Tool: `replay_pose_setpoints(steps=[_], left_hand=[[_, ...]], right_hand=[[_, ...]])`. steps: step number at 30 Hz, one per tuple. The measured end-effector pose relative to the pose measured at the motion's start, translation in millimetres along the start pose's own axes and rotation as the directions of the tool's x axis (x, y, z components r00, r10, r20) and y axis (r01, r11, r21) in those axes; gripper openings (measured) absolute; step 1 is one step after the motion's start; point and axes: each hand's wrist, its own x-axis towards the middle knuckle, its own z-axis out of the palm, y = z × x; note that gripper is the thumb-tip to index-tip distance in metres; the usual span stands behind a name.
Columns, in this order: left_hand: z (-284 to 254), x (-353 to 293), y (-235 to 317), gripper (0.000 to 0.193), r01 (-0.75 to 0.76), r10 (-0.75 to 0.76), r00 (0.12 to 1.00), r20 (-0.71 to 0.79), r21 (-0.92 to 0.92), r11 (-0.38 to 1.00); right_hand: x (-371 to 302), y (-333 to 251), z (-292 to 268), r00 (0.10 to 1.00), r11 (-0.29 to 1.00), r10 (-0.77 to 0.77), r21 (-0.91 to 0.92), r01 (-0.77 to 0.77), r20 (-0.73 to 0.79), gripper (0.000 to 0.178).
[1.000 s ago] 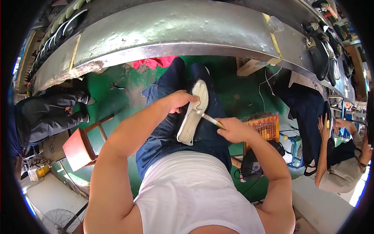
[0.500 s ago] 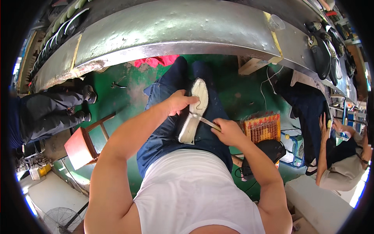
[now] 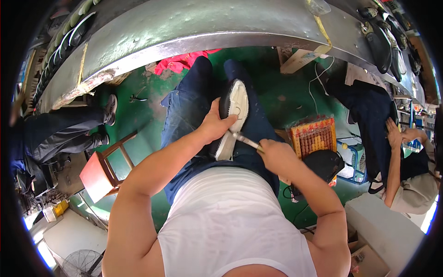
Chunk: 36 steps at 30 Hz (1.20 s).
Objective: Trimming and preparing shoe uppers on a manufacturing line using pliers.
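Note:
A dark shoe lies across my thighs with its pale, unfinished underside (image 3: 238, 104) facing up and its toe pointing away from me. My left hand (image 3: 218, 122) grips the shoe around its middle, thumb pressed on the underside and fingers against the dark side. A curved dark line shows on the pale surface beside the thumb. My right hand (image 3: 278, 156) is closed around the handle of a slim hammer (image 3: 249, 141). Its small metal head is at the shoe's waist, just below my left thumb; whether it touches cannot be made out.
A metal-topped bench (image 3: 194, 23) runs ahead of my knees, with black shoes (image 3: 380, 48) on its right. A red-topped stool (image 3: 98, 175) stands left, a beaded seat cover (image 3: 314, 136) and black bag (image 3: 323, 166) right. Other people are at both sides; one's hand (image 3: 393, 134) shows at right.
The view has shifted slightly. The hammer's head has moved a little right along the shoe's waist, and my left hand's fingers have shifted on the shoe. Both grips remain.

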Motion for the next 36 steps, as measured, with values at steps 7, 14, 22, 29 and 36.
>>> replay_pose_setpoints(steps=[7, 14, 22, 29, 36], left_hand=[[-13.7, -20.0, -21.1, 0.094, 0.037, 0.021, 0.976, 0.217, -0.259, 0.965], [-18.8, -10.3, -19.1, 0.092, 0.211, -0.09, 0.957, 0.276, -0.448, 0.869], [-33.6, -1.0, -26.1, 0.099, 0.263, -0.048, 0.927, 0.373, -0.552, 0.791], [-31.9, -2.7, -25.7, 0.097, 0.249, -0.08, 0.944, 0.321, -0.532, 0.809], [-13.0, -9.8, -34.3, 0.093, -0.044, 0.1, 0.984, 0.145, -0.345, 0.937]], right_hand=[[-6.1, 0.3, 6.5, 0.995, 0.995, -0.012, 0.099, 0.002, 0.095, 0.024], [-11.1, -18.8, 11.0, 0.95, 0.934, -0.254, -0.303, 0.192, -0.181, 0.018], [28.1, -23.2, 6.7, 0.97, 0.98, -0.133, 0.171, 0.098, 0.203, 0.016], [14.5, -31.8, 12.9, 0.985, 0.971, -0.174, -0.166, 0.173, 0.007, 0.022], [-21.1, -25.6, 15.5, 0.996, 0.995, -0.038, -0.086, 0.045, 0.081, 0.012]])
